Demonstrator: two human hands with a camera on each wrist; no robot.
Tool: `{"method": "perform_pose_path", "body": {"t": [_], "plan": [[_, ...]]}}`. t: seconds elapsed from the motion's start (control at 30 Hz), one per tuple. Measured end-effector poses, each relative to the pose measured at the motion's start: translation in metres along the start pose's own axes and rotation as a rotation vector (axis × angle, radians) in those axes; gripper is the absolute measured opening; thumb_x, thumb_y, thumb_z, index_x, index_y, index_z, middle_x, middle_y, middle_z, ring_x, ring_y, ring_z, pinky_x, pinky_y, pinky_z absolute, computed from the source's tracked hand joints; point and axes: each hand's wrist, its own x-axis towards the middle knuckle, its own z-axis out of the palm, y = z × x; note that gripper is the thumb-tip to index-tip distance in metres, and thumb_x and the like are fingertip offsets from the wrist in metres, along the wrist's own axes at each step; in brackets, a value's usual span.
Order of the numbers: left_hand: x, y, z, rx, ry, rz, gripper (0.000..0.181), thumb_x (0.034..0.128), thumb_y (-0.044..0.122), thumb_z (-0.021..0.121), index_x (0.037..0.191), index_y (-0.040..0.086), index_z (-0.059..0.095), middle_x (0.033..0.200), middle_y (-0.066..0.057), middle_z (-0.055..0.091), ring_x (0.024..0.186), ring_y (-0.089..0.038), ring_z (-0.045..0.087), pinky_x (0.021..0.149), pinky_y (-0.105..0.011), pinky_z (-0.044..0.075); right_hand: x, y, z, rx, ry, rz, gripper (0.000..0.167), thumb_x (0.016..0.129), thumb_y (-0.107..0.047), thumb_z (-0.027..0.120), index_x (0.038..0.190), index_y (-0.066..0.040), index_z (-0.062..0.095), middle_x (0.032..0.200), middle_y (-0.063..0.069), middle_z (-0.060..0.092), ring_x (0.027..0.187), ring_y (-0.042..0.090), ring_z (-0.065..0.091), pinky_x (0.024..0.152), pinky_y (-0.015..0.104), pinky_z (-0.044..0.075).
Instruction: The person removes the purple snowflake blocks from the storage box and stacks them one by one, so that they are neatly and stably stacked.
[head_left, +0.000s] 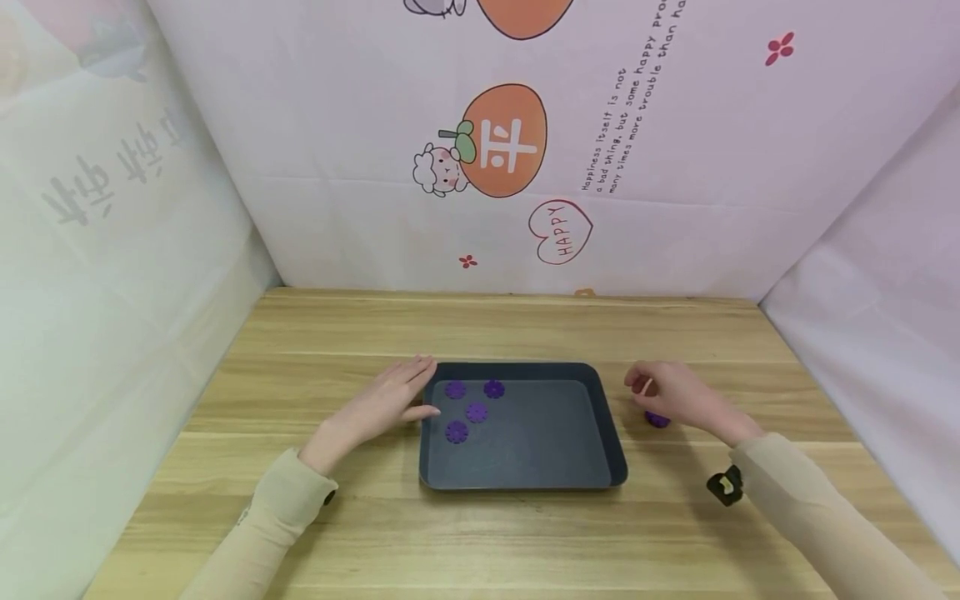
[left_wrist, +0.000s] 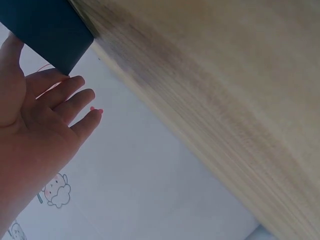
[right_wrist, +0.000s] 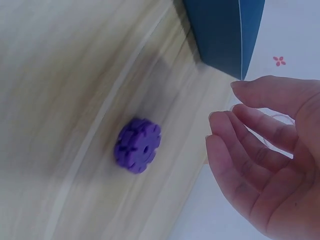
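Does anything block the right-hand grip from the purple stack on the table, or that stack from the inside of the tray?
Nothing visible stands between the right-hand grip and the purple stack. Between the stack and the inside of the tray, only its raised right wall stands in the way.

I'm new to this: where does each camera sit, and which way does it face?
Head: worn on the head, facing forward and down over the tray; left hand, right hand and sleeves show.
Left wrist: worn there, facing the tray's corner; left hand shows.
Right wrist: worn there, facing the purple pieces; right hand shows.
Both wrist views share the tray.
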Motion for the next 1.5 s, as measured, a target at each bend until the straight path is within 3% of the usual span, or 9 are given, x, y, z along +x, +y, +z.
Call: {"method": "perform_pose_path", "body": {"t": [0.37, 0.9, 1.2, 1.5], "plan": [[0.001, 0.001, 0.000, -0.003, -0.011, -0.014, 0.075, 0.0948, 0.045, 0.062, 0.148, -0.004, 0.042, 0.154, -0.022, 0.043, 0.144, -0.039, 0.041, 0.119, -0.055, 0.035, 0.012, -0.016, -0.001, 0.034, -0.004, -0.029, 0.014, 0.089, -0.004, 0.068, 0.101, 0.001, 0.067, 0.089, 0.008, 0.072, 0.075, 0.014, 0.067, 0.062, 0.022, 0.055], [0.000, 0.000, 0.001, 0.007, 0.019, 0.005, 0.074, 0.0930, 0.042, 0.065, 0.145, -0.006, 0.044, 0.151, -0.024, 0.046, 0.141, -0.040, 0.044, 0.117, -0.056, 0.038, 0.034, -0.042, 0.006, -0.013, 0.017, -0.104, 0.017, 0.087, -0.009, 0.074, 0.101, -0.001, 0.069, 0.091, 0.009, 0.073, 0.075, 0.014, 0.067, 0.065, 0.029, 0.059], [0.000, 0.000, 0.000, 0.004, 0.009, 0.006, 0.074, 0.0939, 0.044, 0.064, 0.146, -0.006, 0.044, 0.151, -0.024, 0.045, 0.141, -0.040, 0.043, 0.118, -0.056, 0.037, 0.051, -0.053, 0.015, 0.001, -0.002, -0.145, 0.017, 0.085, -0.009, 0.075, 0.099, -0.002, 0.069, 0.087, 0.005, 0.072, 0.073, 0.009, 0.064, 0.064, 0.024, 0.056], [0.000, 0.002, -0.002, 0.007, 0.015, 0.001, 0.074, 0.0934, 0.043, 0.064, 0.145, -0.006, 0.045, 0.151, -0.024, 0.045, 0.141, -0.041, 0.044, 0.118, -0.055, 0.038, 0.061, -0.066, 0.023, 0.024, -0.031, -0.171, 0.019, 0.085, -0.008, 0.075, 0.102, 0.000, 0.069, 0.089, 0.007, 0.071, 0.075, 0.011, 0.065, 0.067, 0.027, 0.058]]}}
